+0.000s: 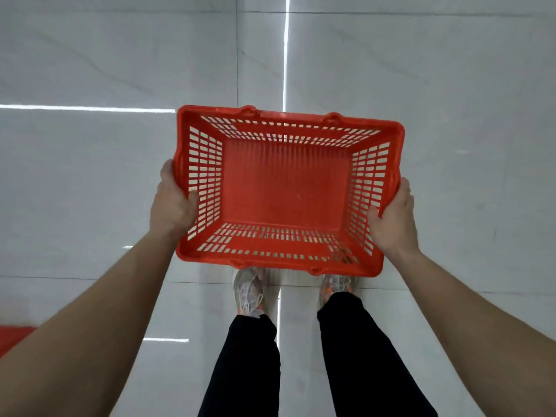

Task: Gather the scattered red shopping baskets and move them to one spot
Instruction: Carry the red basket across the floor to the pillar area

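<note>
An empty red shopping basket [285, 188] with slotted walls hangs in the air in front of me, its open top facing the camera. My left hand [173, 203] grips its left short rim, thumb inside the wall. On the opposite short rim my right hand [391, 218] holds the same way. The basket's handles are folded down along the long sides. At the left edge, behind my left forearm, a small part of another red object [13, 338] shows low on the floor; what it is cannot be told.
Below is a glossy pale grey tiled floor [451, 100] with bright strip-light reflections. My two legs in black trousers and pale sneakers [249, 291] stand under the basket's near edge.
</note>
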Demonstrator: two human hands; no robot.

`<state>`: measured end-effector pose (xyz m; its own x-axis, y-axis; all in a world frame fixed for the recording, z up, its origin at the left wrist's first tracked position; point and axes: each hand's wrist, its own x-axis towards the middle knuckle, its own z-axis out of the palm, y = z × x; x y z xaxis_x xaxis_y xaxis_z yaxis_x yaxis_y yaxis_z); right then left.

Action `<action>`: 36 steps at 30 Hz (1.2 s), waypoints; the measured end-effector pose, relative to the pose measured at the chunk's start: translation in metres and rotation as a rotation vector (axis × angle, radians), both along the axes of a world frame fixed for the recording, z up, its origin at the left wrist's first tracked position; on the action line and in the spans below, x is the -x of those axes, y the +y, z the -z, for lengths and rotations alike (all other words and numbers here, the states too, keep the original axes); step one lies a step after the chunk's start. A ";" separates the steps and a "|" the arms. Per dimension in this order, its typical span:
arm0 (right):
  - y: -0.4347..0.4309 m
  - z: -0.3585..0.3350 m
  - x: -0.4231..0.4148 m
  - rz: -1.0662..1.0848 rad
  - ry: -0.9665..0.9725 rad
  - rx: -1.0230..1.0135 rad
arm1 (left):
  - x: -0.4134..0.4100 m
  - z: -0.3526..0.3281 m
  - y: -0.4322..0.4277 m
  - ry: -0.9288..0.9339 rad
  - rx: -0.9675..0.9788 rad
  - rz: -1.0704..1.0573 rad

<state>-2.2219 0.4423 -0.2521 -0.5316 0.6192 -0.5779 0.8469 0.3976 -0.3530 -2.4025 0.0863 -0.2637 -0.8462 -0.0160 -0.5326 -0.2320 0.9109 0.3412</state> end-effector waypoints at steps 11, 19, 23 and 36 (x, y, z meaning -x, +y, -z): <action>-0.016 -0.109 0.029 -0.047 0.217 -0.031 | -0.044 -0.112 -0.048 0.128 -0.093 -0.257; -0.085 -0.339 0.099 -0.294 0.302 0.026 | -0.124 -0.367 -0.128 0.146 -0.127 -0.556; -0.125 -0.431 0.132 -0.474 0.343 0.134 | -0.167 -0.479 -0.151 0.224 -0.074 -0.742; -0.273 -0.598 0.103 -1.156 0.525 0.406 | -0.427 -0.646 -0.114 0.612 0.132 -1.600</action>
